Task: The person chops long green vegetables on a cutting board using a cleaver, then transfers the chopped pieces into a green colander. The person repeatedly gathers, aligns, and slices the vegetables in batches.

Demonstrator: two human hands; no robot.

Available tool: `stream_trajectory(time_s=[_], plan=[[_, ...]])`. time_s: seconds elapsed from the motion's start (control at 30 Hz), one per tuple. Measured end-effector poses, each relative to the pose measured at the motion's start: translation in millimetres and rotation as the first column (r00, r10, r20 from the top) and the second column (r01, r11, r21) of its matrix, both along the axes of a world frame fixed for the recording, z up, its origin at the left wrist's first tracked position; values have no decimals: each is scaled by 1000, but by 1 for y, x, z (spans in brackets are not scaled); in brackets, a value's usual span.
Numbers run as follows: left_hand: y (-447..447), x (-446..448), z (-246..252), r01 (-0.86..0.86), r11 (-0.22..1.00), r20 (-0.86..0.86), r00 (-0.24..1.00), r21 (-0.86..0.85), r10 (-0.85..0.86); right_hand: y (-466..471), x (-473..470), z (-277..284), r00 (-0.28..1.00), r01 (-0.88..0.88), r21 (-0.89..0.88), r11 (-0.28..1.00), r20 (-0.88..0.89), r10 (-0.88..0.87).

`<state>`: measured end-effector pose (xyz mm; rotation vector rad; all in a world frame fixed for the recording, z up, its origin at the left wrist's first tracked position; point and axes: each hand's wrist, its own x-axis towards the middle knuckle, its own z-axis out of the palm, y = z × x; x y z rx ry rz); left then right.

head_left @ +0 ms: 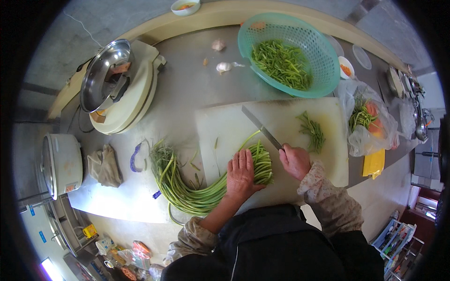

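A long bundle of garlic scapes (pixel 197 198) curves from the steel counter onto a white cutting board (pixel 330 168). My left hand (pixel 242 175) lies flat on the bundle near its cut ends, fingers close together. In my right hand (pixel 296 161) is the handle of a kitchen knife (pixel 262 127), whose blade points up and left over the board. One stalk reaches up to the blade. A small pile of cut scapes (pixel 313 132) lies on the board's right side. Behind the board, a green plastic colander (pixel 325 66) holds many cut pieces.
Garlic bulbs (pixel 224 67) lie behind the board. A steel bowl (pixel 92 82) rests on a cream appliance (pixel 140 102) at the left, near a cloth (pixel 104 167) and a white cooker (pixel 66 161). Right of the board are a plastic bag of vegetables (pixel 358 140) and a yellow packet (pixel 373 164).
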<state>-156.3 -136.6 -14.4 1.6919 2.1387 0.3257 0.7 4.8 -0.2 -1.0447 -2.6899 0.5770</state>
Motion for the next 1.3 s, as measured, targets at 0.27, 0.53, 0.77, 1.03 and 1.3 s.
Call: stream_trajectory(time_s=[0.27, 0.53, 0.77, 1.03, 1.3], plan=[[-1, -1, 3, -26, 995, 43, 999, 92, 22, -15, 1, -5, 992, -96, -25, 995, 82, 97], [-1, -85, -28, -152, 925, 46, 988, 347, 145, -14, 15, -3, 998, 25, -63, 998, 59, -21], [-22, -118, -6, -138, 926, -267, 933, 351, 241, -21, 16, -5, 997, 71, -66, 995, 29, -69], [-6, -14, -5, -8, 998, 7, 1000, 65, 8, -25, 14, -2, 996, 25, -47, 999, 84, -21], [-9, 3, 9, 3, 999, 6, 1000, -37, -2, -35, 16, -3, 997, -2, -57, 998, 81, 6]])
